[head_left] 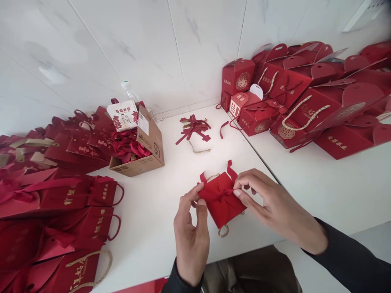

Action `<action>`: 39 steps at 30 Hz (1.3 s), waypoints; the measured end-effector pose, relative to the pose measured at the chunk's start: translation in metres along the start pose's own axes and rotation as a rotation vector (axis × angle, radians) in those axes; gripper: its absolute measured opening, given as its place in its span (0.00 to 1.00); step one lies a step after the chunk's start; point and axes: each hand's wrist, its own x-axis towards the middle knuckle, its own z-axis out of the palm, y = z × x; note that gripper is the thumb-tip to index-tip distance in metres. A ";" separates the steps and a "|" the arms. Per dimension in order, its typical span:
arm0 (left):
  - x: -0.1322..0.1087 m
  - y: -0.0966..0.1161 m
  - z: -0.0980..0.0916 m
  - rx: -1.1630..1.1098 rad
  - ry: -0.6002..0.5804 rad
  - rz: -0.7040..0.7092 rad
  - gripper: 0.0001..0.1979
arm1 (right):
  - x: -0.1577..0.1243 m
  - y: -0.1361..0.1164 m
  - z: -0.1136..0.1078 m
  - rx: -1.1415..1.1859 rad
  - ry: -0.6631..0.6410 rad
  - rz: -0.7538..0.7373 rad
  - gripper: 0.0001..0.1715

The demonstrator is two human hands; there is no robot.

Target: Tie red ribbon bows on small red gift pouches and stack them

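A small red box (222, 206) with rope handles stands near the table's front edge, a red ribbon (225, 193) crossing its folded top. At the box's left side, my left hand (193, 221) pinches the ribbon between thumb and fingers near the corner. My right hand (265, 199) comes from the right, thumb and forefinger closed on the ribbon at the box's right edge. One ribbon end sticks up beyond the box, beside the right fingers.
An open cardboard box (143, 162) holds red ribbons and printed cards (124, 115). Red handle straps (195, 128) lie behind the small box. Red gift boxes crowd the left (58, 195) and back right (336, 101). A tiled wall (183, 53) rises behind.
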 end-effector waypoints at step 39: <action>0.041 0.019 -0.016 -0.228 -0.189 -0.147 0.08 | 0.057 -0.036 -0.009 0.119 -0.165 -0.083 0.08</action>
